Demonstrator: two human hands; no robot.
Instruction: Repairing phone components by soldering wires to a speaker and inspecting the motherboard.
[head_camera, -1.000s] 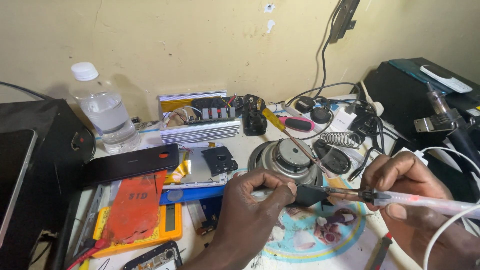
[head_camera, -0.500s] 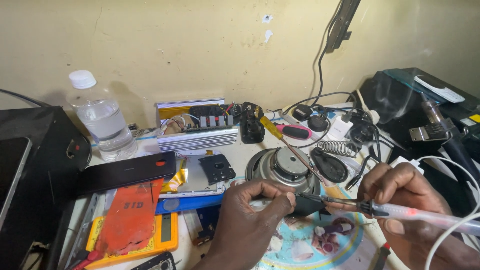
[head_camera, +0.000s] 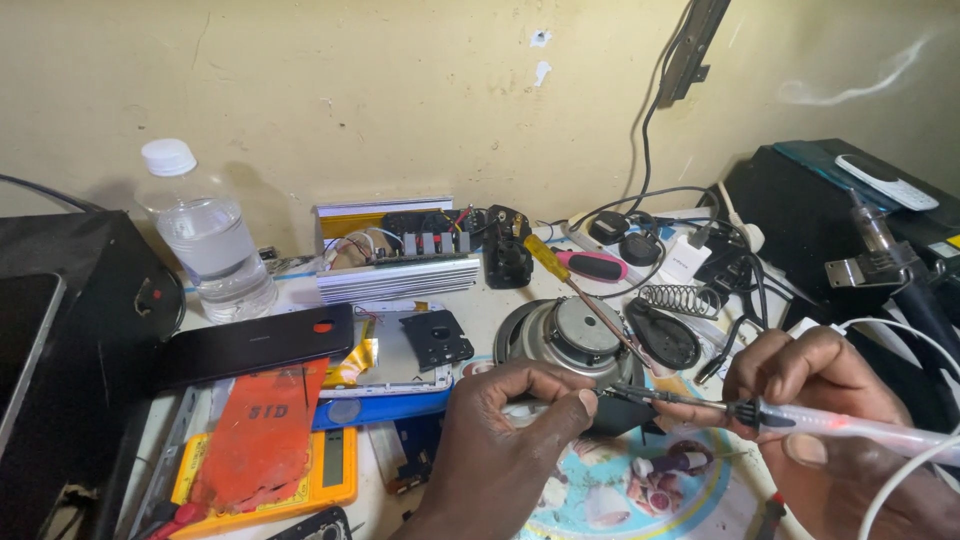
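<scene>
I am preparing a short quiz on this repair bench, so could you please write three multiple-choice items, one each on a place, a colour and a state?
1. Where does the water bottle stand?
A. at the back left, by the wall
B. on the speaker
C. in the right hand

2. What colour is the handle of the screwdriver whose shaft leans across the loudspeaker?
A. green
B. yellow
C. white

3. How is the soldering iron held?
A. it lies alone on the desk
B. the left hand grips it
C. the right hand grips it, tip toward the left hand

Answers: 1 A, the bottle stands against the wall left of the finned metal module; 2 B, the handle is yellow; 3 C, right fingers wrap the pale barrel while the dark tip meets the left fingertips.
</scene>
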